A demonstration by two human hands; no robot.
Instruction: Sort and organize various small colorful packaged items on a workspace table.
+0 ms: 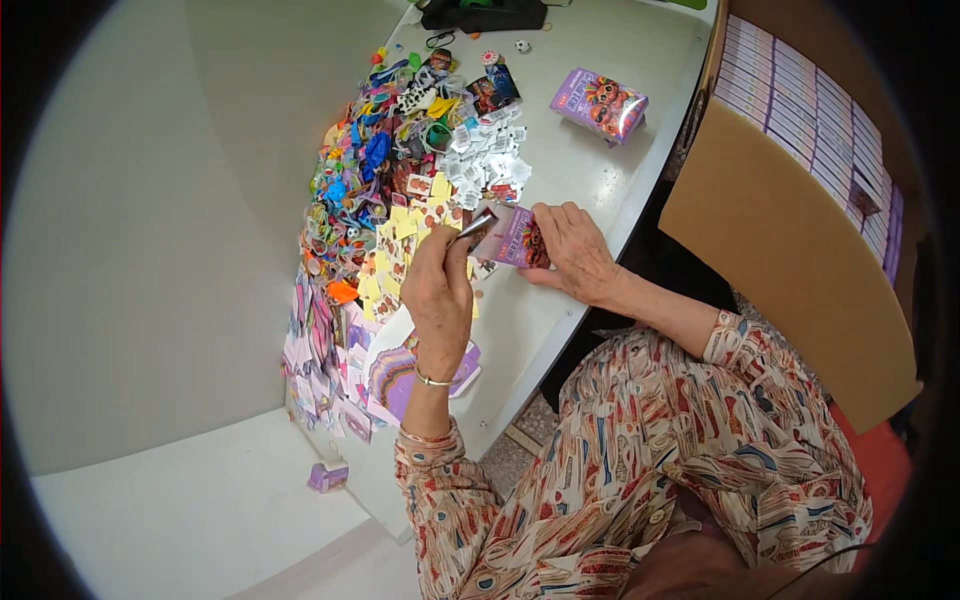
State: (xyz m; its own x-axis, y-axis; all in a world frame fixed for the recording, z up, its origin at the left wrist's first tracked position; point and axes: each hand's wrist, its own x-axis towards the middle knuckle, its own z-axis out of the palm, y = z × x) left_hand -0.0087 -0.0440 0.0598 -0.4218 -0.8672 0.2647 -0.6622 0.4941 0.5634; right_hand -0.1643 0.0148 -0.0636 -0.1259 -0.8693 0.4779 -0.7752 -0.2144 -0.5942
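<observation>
My right hand (582, 255) is closed round a small purple printed box (515, 236), tilted over the table with its end flap toward my left hand. Between the fingers and thumb of my left hand (438, 285) is a small dark, shiny packet (478, 228), right at that end of the box. Whether the packet's tip is inside the box, I cannot tell. Below the hands lie yellow and white picture cards (405, 245). A fan of purple cards (395, 380) rests beside my left wrist, and a heap of small white labelled packets (485, 155) lies just beyond.
A big pile of colourful small toys (365, 165) runs along the table's left side. Another purple box (600, 105) stands at the far right. Beside the table, an open cardboard carton (790, 240) holds rows of packed boxes (810, 110). A black tray (483, 15) sits at the far edge.
</observation>
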